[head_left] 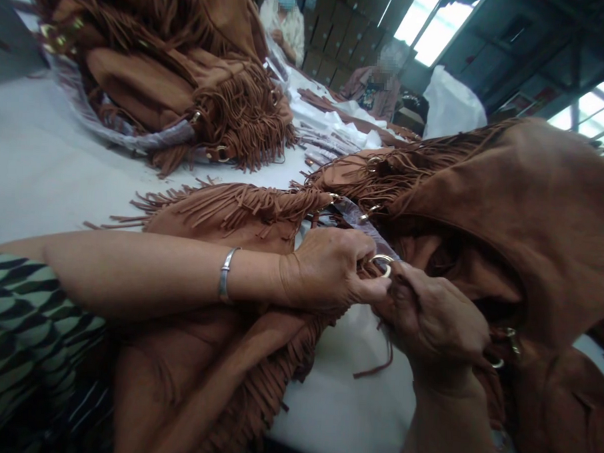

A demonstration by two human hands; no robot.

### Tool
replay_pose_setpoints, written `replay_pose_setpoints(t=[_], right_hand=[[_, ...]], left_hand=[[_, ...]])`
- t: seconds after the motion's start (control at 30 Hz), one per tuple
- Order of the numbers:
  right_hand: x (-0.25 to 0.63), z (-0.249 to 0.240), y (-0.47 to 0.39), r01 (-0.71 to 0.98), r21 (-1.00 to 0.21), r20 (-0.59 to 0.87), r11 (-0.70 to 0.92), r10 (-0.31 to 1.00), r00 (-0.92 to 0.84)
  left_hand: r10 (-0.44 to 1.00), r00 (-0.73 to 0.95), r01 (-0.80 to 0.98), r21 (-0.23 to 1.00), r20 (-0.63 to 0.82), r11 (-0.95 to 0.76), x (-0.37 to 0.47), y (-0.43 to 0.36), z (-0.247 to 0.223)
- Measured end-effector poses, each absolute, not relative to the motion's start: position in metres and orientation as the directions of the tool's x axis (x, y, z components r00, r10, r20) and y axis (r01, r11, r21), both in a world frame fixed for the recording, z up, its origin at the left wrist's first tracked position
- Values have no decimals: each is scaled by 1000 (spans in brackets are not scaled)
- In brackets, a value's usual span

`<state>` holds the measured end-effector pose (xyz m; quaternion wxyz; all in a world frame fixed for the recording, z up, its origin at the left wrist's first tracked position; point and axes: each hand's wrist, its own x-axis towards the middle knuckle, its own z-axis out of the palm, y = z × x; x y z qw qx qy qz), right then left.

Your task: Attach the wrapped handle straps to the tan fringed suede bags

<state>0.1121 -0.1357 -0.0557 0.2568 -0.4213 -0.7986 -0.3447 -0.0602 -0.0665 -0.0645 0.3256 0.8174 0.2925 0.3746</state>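
Between my hands is a gold metal ring [383, 262] at the end of a plastic-wrapped strap [365, 224]. My left hand [330, 264], reaching in from the left with a silver bracelet [224, 273] at the wrist, pinches the ring and some brown strips by it. Closed at the ring's other side is my right hand [433, 312]; its fingertips press against the ring, and what else they hold is hidden. Under my left forearm lies a brown fringed bag [257, 345], with more of its fringe showing beyond the arm.
More brown fringed bags are piled at right [533, 196] and at the far left [148, 79] on the white table [98, 184]. Wrapped straps [330, 137] lie further back. Two people [285, 29] are across the table, near stacked cartons [335, 34] and a white sack [452, 103].
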Motion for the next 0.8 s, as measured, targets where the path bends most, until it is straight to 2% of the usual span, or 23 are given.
replay_pose_setpoints(t=[0.17, 0.27, 0.43, 0.53, 0.67, 0.73, 0.8], right_hand=[[118, -55, -136, 866, 279, 672, 416, 560, -485], [117, -56, -135, 845, 350, 661, 404, 533, -528], [112, -55, -136, 815, 472, 651, 336, 490, -580], [108, -54, -138, 794, 520, 641, 315, 471, -606], [106, -52, -138, 812, 471, 640, 346, 499, -584], [105, -50, -140, 835, 422, 637, 353, 540, -550], [105, -47, -142, 848, 372, 612, 376, 587, -529]], left_hand=[[695, 632, 216, 784, 342, -582, -56, -60, -66], [631, 737, 203, 813, 240, -546, -57, -51, -63], [428, 894, 102, 869, 133, -483, -59, -39, -58], [454, 886, 101, 917, 94, -386, -58, -41, -60], [562, 824, 131, 943, 69, -307, -55, -48, -67], [597, 794, 151, 914, 115, -377, -55, -51, -69], [603, 778, 205, 835, 177, -510, -55, -55, -70]])
